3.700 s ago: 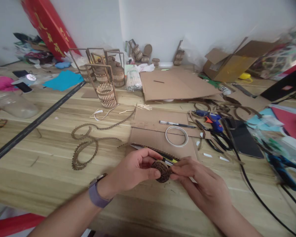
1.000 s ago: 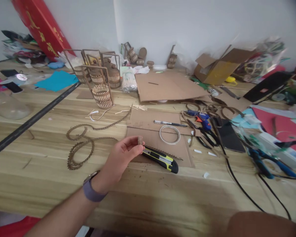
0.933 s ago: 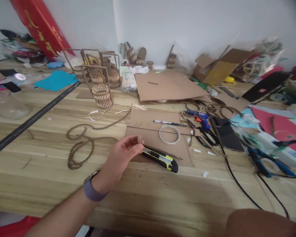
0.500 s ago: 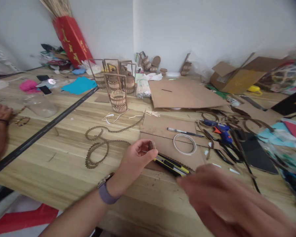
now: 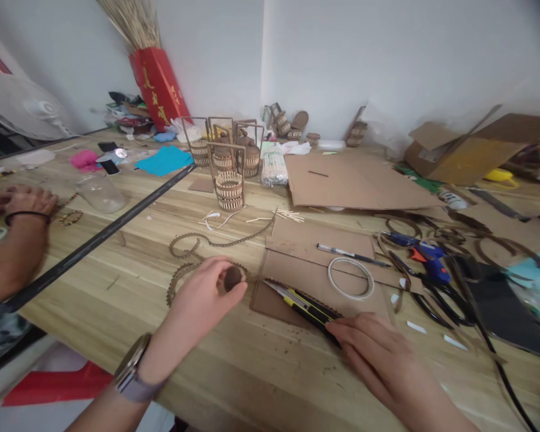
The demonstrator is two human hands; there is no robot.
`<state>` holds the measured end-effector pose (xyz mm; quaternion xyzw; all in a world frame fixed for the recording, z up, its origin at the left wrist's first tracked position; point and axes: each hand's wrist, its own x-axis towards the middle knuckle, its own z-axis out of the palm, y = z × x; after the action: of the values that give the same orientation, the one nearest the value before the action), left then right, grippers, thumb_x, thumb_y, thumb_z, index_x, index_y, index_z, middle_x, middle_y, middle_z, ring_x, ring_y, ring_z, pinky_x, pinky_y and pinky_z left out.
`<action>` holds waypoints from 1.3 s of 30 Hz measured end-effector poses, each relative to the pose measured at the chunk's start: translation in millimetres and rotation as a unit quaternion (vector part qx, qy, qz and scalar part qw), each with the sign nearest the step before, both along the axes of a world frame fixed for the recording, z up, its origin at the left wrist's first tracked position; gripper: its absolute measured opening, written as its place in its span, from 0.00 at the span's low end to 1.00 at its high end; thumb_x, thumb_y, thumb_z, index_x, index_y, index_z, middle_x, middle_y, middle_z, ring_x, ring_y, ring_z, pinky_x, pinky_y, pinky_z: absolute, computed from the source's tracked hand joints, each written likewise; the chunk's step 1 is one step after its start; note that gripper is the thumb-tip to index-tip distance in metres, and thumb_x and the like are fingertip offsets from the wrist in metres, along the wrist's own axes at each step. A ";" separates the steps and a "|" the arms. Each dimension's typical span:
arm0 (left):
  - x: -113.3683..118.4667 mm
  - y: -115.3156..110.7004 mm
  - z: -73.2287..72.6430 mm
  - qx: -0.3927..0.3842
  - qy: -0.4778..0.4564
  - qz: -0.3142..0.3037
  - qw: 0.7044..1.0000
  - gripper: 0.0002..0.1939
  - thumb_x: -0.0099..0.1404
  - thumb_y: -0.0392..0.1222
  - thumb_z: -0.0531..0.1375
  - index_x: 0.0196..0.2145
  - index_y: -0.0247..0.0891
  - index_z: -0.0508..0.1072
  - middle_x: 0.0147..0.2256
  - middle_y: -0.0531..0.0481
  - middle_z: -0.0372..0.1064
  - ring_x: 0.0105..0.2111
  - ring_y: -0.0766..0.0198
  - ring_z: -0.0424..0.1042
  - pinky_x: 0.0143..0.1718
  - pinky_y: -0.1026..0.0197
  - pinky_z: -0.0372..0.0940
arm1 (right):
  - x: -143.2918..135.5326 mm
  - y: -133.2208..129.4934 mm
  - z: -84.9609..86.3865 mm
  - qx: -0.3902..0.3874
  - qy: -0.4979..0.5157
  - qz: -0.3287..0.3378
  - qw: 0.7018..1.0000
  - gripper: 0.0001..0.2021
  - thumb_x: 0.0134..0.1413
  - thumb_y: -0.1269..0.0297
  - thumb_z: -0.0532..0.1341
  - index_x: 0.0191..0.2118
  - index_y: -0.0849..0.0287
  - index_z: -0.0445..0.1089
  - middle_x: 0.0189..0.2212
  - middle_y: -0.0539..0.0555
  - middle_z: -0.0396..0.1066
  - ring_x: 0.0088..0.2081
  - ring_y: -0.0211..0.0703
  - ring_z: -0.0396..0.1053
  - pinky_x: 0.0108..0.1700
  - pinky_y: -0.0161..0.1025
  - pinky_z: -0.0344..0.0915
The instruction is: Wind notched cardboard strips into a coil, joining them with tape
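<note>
While left hand point(image 5: 198, 300) pinches small brown disc point(image 5: 233, 278) at frame's 7 o'clock, fingers nearly closed, right hand point(image 5: 380, 354) has fingers closed around cutter point(image 5: 303, 306) handle, 5 o'clock; tape ring point(image 5: 330, 277) at cutter's 2 o'clock.

A round brown piece point(image 5: 233, 278) is raised — black-yellow cutter point(image 5: 306, 308) slants, blade out.

Live now: cutter's point(image 5: 302, 305) butt end hid under R hand point(image 5: 382, 359); brown roll point(image 5: 232, 278) part-hid by L hand point(image 5: 198, 305), coiled strip point(image 5: 174, 282) too; fan point(image 5: 40, 109) cut by pic's L edge, box point(image 5: 461, 163) by R.
</note>
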<state>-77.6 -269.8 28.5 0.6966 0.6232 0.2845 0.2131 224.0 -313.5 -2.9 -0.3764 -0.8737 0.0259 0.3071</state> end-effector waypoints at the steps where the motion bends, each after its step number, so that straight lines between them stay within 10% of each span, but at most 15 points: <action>1: -8.4 -1.7 -3.6 0.022 0.028 0.027 0.999 0.12 0.58 0.49 0.59 0.34 0.40 0.74 0.45 0.41 0.74 0.45 0.47 0.72 0.50 0.49 0.64 | 0.4 0.4 -0.5 -0.002 0.001 0.002 1.000 0.11 0.64 0.71 0.54 0.47 0.56 0.72 0.35 0.56 0.78 0.34 0.44 0.75 0.36 0.40 0.72; 5: -45.1 6.1 -8.9 0.058 0.085 0.109 0.989 0.16 0.55 0.54 0.60 0.32 0.39 0.75 0.47 0.37 0.73 0.50 0.40 0.68 0.55 0.44 0.58 | -0.5 1.1 0.0 -0.019 -0.007 0.013 1.000 0.12 0.62 0.72 0.55 0.47 0.54 0.72 0.34 0.55 0.78 0.33 0.43 0.76 0.35 0.38 0.73; 10: -73.5 44.3 -0.8 -0.078 -0.053 0.143 0.985 0.24 0.54 0.62 0.59 0.35 0.37 0.74 0.37 0.42 0.76 0.39 0.47 0.74 0.40 0.53 0.65 | -2.7 -1.8 -5.2 -0.028 0.017 0.006 0.999 0.12 0.64 0.72 0.53 0.47 0.55 0.72 0.31 0.55 0.76 0.32 0.44 0.74 0.35 0.40 0.72; 16: -76.8 73.5 4.8 -0.098 -0.031 0.117 0.988 0.21 0.52 0.60 0.62 0.20 0.38 0.71 0.20 0.50 0.70 0.25 0.55 0.70 0.26 0.61 0.58 | -1.7 -3.3 -8.3 -0.020 0.018 0.016 1.000 0.12 0.65 0.73 0.53 0.47 0.57 0.70 0.30 0.55 0.75 0.30 0.43 0.72 0.34 0.40 0.70; 23: -62.5 60.3 47.4 0.022 0.035 0.151 0.988 0.17 0.53 0.56 0.64 0.33 0.40 0.74 0.33 0.47 0.75 0.37 0.47 0.72 0.38 0.55 0.62 | -3.7 -3.3 0.7 0.001 0.027 0.011 1.000 0.12 0.64 0.74 0.53 0.46 0.57 0.71 0.28 0.54 0.74 0.30 0.43 0.71 0.33 0.39 0.69; 27: -18.8 36.3 59.5 0.130 -0.139 0.040 0.981 0.15 0.59 0.51 0.65 0.40 0.41 0.72 0.43 0.48 0.76 0.45 0.51 0.73 0.49 0.53 0.64 | -7.0 -6.3 6.1 -0.003 0.065 0.011 0.998 0.12 0.61 0.76 0.55 0.44 0.57 0.73 0.28 0.53 0.76 0.29 0.42 0.71 0.32 0.37 0.69; 29: 11.2 22.2 53.6 0.083 -0.345 -0.105 0.929 0.15 0.61 0.51 0.65 0.41 0.41 0.72 0.49 0.46 0.74 0.49 0.52 0.73 0.51 0.53 0.66 | -9.9 -9.5 7.4 -0.051 0.127 -0.017 0.990 0.11 0.61 0.73 0.56 0.43 0.56 0.74 0.29 0.53 0.77 0.29 0.42 0.73 0.32 0.36 0.69; 34: 76.1 -9.9 19.0 -0.119 -0.524 -0.347 0.769 0.20 0.61 0.53 0.66 0.45 0.39 0.74 0.48 0.42 0.75 0.47 0.53 0.75 0.49 0.55 0.68 | -20.7 -15.0 9.4 -0.349 0.390 -0.099 0.846 0.18 0.60 0.47 0.59 0.39 0.57 0.77 0.26 0.53 0.76 0.25 0.40 0.70 0.28 0.34 0.67; 39: 94.5 -25.7 -11.4 -0.164 -0.495 -0.436 0.734 0.18 0.64 0.44 0.65 0.50 0.40 0.72 0.50 0.42 0.72 0.51 0.55 0.71 0.53 0.55 0.65 | -28.6 -13.2 12.0 -0.509 0.577 -0.048 0.637 0.22 0.43 0.41 0.69 0.29 0.58 0.76 0.26 0.52 0.73 0.28 0.40 0.68 0.30 0.35 0.66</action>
<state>16.9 -295.5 17.1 0.6073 0.0950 0.3586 0.7025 195.4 -326.7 9.1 -0.4233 -0.3477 0.6633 0.5099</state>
